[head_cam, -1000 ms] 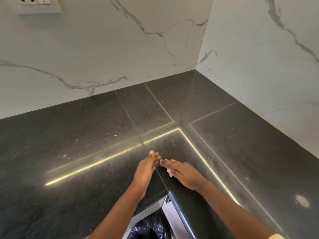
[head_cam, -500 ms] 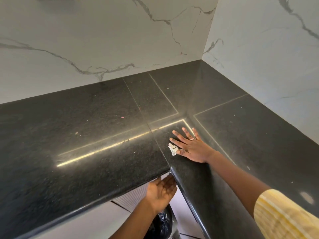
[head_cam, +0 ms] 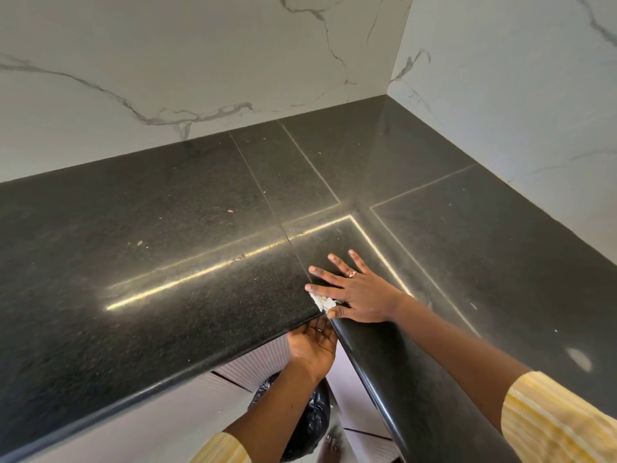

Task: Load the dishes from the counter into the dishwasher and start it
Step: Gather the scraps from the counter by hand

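Head view: a dark speckled stone surface [head_cam: 173, 248] runs in an L along two white marble-veined walls [head_cam: 200, 61], and a bright strip of reflected light lies across it. The right hand [head_cam: 362, 295] lies flat on the surface at the inner corner of the L. Its grip is wide, with the fingers straight and spread and a ring [head_cam: 352, 274] on one of them. A small clump of white scraps [head_cam: 321, 301] sits at the very edge, between the index finger and the thumb, touching the thumb. Just below that edge the left hand [head_cam: 314, 347] is held palm up. Its grip is loosely cupped and holds nothing. Both arms wear yellow striped sleeves [head_cam: 561, 426]. Under the left forearm a black bin bag [head_cam: 312, 419] shows, with bare toes [head_cam: 329, 444] beside it on the floor. A tiny pink speck [head_cam: 229, 211] lies well apart on the surface.
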### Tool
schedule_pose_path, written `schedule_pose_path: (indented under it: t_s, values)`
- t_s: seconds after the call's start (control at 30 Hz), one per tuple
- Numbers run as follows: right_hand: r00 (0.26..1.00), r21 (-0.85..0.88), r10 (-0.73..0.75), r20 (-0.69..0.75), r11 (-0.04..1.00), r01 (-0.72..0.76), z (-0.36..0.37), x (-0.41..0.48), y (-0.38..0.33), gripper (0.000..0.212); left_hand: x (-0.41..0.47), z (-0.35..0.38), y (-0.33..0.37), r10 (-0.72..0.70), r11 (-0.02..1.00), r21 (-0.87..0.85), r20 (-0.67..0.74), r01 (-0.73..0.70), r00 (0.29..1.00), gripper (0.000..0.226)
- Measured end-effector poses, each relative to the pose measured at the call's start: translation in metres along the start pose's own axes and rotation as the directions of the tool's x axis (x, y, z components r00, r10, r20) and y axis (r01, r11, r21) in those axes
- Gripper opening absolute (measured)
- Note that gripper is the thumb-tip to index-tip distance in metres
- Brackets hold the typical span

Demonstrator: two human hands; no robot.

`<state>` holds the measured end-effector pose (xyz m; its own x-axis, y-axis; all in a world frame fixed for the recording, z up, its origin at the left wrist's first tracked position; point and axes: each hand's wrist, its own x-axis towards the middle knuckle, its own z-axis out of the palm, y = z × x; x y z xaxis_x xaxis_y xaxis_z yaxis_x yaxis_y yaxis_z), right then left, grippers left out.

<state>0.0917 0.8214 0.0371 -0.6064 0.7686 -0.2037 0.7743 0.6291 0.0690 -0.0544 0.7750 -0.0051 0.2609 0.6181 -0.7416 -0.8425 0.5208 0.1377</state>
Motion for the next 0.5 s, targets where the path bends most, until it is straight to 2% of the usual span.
schedule_pose_path:
  t_s: [0.17,0.27,0.37,0.5]
  values:
    - [0.998,0.061,-0.05,-0.037,0.997,0.052,0.005,-0.006,-0.018,0.061,0.0,0.001,0.0,-0.035,0.991,-0.125,0.069,0.043,0.997,0.035]
    - [0.998,0.132,0.055,-0.036,0.99,-0.049,0.005,-0.015,-0.017,0.064,-0.001,0.0,0.001,-0.02,0.995,-0.094,0.107,0.03,0.994,0.036]
    - [0.978,0.095,0.203,-0.049,0.976,-0.198,0.009,-0.026,-0.009,0.079,0.0,0.001,0.0,-0.015,0.999,-0.033,0.123,0.019,0.992,0.041]
    - [0.987,0.026,0.163,-0.018,0.986,-0.162,0.012,-0.029,-0.016,0.086,0.0,0.0,0.001,-0.022,0.999,-0.026,0.135,0.026,0.991,0.043]
